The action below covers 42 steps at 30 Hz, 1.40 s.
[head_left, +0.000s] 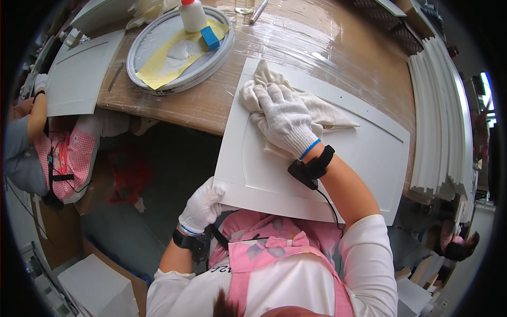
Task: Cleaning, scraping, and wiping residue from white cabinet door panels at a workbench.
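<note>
In the head view, the right hand (pixel 285 113), in a white knitted glove with a blue-edged cuff, lies palm down near the far left part of a white rectangular panel with a recessed centre (pixel 317 174). Its fingers are stretched out and slightly parted, pointing up and to the left, and rest flat on a crumpled cream-coloured cloth (pixel 330 116). The hand is open, laid over the cloth instead of closed round it; whether the hidden thumb pinches any fabric, I cannot tell. The cloth bunches around the hand, and one pointed end trails right across the panel. The bare right forearm (pixel 348 185) slants over the panel from a bent elbow at the lower right, with a black strapped device (pixel 311 168) at the wrist.

The left hand (pixel 203 206), in a matching white glove, is low at the panel's near left corner. Its fingers are curled in and closed on that corner; the parts behind the panel are hidden. The left forearm (pixel 177 258) rises from the lower edge, also wearing a black wrist device.

The panel lies partly on a brown table covered in clear plastic film (pixel 296 39), its near edge reaching past the table toward the pink apron (pixel 264 253). A stack of long white boards (pixel 441 121) stands to its right.
</note>
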Each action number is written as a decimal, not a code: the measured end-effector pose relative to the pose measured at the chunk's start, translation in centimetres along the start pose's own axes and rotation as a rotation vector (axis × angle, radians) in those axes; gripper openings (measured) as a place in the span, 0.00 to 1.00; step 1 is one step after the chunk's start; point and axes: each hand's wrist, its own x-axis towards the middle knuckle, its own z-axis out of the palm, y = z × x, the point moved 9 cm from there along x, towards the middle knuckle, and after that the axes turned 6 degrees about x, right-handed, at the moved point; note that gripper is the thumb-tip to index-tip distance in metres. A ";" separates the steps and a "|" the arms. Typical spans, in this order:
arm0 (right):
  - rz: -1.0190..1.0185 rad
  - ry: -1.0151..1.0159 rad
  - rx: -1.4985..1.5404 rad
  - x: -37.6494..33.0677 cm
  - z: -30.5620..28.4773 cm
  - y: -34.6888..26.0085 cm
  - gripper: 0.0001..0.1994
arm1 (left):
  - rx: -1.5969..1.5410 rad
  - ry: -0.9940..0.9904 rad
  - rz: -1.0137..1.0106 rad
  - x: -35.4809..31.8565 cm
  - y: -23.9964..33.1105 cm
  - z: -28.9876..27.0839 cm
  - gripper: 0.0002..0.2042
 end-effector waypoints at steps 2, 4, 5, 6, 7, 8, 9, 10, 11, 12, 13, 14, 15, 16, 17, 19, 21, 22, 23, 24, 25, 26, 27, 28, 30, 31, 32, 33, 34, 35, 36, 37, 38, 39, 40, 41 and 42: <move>-0.165 -0.049 0.100 -1.8 0.0 -2.5 0.24 | 0.004 -0.009 -0.019 0.4 0.0 -0.2 0.23; -0.319 -0.159 0.187 -3.5 0.3 -4.6 0.24 | 0.017 0.018 -0.034 1.0 -0.1 -0.6 0.24; -0.314 -0.156 0.190 -3.3 -0.1 -4.1 0.24 | 0.064 0.048 -0.027 1.2 -0.1 -0.7 0.24; -0.290 -0.107 0.208 -2.7 -1.0 -3.2 0.24 | 0.110 0.079 -0.019 1.4 -0.1 -1.0 0.24; -0.266 -0.058 0.227 -2.2 -1.6 -2.1 0.24 | 0.115 0.079 -0.023 1.5 0.0 -0.8 0.24; -0.161 0.009 0.160 -1.0 -2.2 0.4 0.23 | 0.127 0.089 -0.027 1.7 0.3 -0.4 0.23; -0.121 0.045 0.124 -0.2 -2.3 1.9 0.23 | 0.139 0.102 -0.029 1.7 0.4 -0.3 0.23; -0.080 0.080 0.086 0.0 -2.6 3.0 0.23 | 0.143 0.095 -0.035 1.7 0.2 -0.4 0.23; -0.135 0.036 0.106 -0.2 -2.1 1.9 0.24 | 0.099 0.106 -0.034 1.5 0.0 -1.0 0.22; -0.182 -0.006 0.114 -1.1 -2.0 0.7 0.26 | 0.056 0.103 -0.035 1.7 -0.1 -1.3 0.22; -0.283 -0.086 0.122 -2.5 -1.8 -0.5 0.26 | 0.059 0.085 -0.037 1.8 -0.1 -1.2 0.22; -0.380 -0.164 0.131 -3.9 -1.4 -0.6 0.24 | 0.044 0.111 -0.031 1.8 -0.1 -1.3 0.22; -0.282 -0.164 0.093 -4.8 -1.8 1.0 0.24 | 0.024 0.141 -0.025 1.8 -0.2 -1.4 0.21; -0.184 -0.164 0.055 -5.7 -2.6 2.8 0.23 | 0.024 0.127 -0.026 1.9 0.0 -1.0 0.21; -0.003 -0.124 0.025 -5.8 -4.5 5.5 0.22 | 0.035 0.153 -0.019 1.7 0.3 -0.9 0.21; 0.319 -0.126 -0.016 -6.9 -7.9 10.9 0.19 | 0.040 0.171 -0.006 1.8 0.4 -0.7 0.20; 0.450 -0.166 -0.022 -6.9 -9.6 13.1 0.17 | 0.019 0.178 -0.024 1.7 0.2 -1.1 0.20; 0.346 -0.061 -0.131 -5.5 -11.7 12.2 0.17 | 0.016 0.184 -0.014 1.5 0.0 -1.9 0.20; 0.244 0.046 -0.243 -4.4 -13.4 11.3 0.16 | -0.009 0.147 -0.004 1.4 -0.6 -2.7 0.20; 0.242 0.049 -0.249 -3.2 -13.5 11.8 0.16 | -0.033 0.105 0.003 1.6 -0.7 -2.6 0.20; 0.316 0.016 -0.252 -1.5 -13.0 13.5 0.16 | -0.035 0.105 0.010 1.4 -0.8 -2.6 0.20; 0.389 -0.017 -0.258 0.2 -12.5 15.3 0.16 | -0.001 0.151 0.009 1.3 -0.6 -2.6 0.20; 0.445 -0.037 -0.223 1.2 -11.0 18.1 0.16 | 0.033 0.192 0.010 1.4 -0.4 -2.4 0.21; 0.504 -0.058 -0.191 1.6 -9.6 20.8 0.15 | 0.026 0.182 0.016 1.7 -0.2 -1.8 0.21; 0.560 -0.165 -0.151 3.6 -7.6 23.4 0.15 | -0.023 0.161 0.021 1.9 0.3 -0.7 0.19; 0.634 -0.272 -0.120 3.7 -6.4 24.6 0.14 | -0.032 0.172 0.033 2.0 0.5 -0.7 0.19; 0.610 -0.286 -0.112 4.5 -5.8 24.3 0.14 | -0.015 0.181 0.021 1.7 0.3 -0.8 0.19; 0.603 -0.303 -0.174 4.9 -5.4 24.3 0.14 | 0.002 0.186 0.005 1.5 0.2 -0.9 0.19; 0.598 -0.319 -0.238 5.3 -5.0 24.4 0.13 | -0.009 0.205 0.011 1.4 0.3 -1.3 0.19; 0.560 -0.298 -0.272 5.7 -5.0 24.0 0.13 | 0.021 0.174 0.006 1.3 0.3 -1.4 0.19; 0.546 -0.307 -0.268 5.9 -4.8 23.8 0.13 | 0.052 0.140 -0.001 1.2 0.3 -1.3 0.19; 0.551 -0.317 -0.246 5.9 -4.6 23.7 0.13 | 0.045 0.153 0.002 0.9 0.2 -1.4 0.19; 0.565 -0.323 -0.229 5.8 -4.6 24.1 0.13 | 0.012 0.144 -0.005 1.2 0.1 -1.3 0.19; 0.565 -0.299 -0.210 5.9 -4.7 24.6 0.13 | -0.020 0.134 -0.012 1.4 0.0 -1.1 0.19; 0.563 -0.302 -0.211 5.9 -4.7 25.0 0.13 | -0.024 0.136 -0.012 1.5 0.1 -1.1 0.19; 0.543 -0.337 -0.213 6.1 -4.7 24.6 0.14 | -0.010 0.142 -0.019 1.5 0.1 -1.1 0.19; 0.522 -0.371 -0.216 6.1 -4.5 24.3 0.15 | 0.003 0.147 -0.026 1.4 0.0 -1.2 0.19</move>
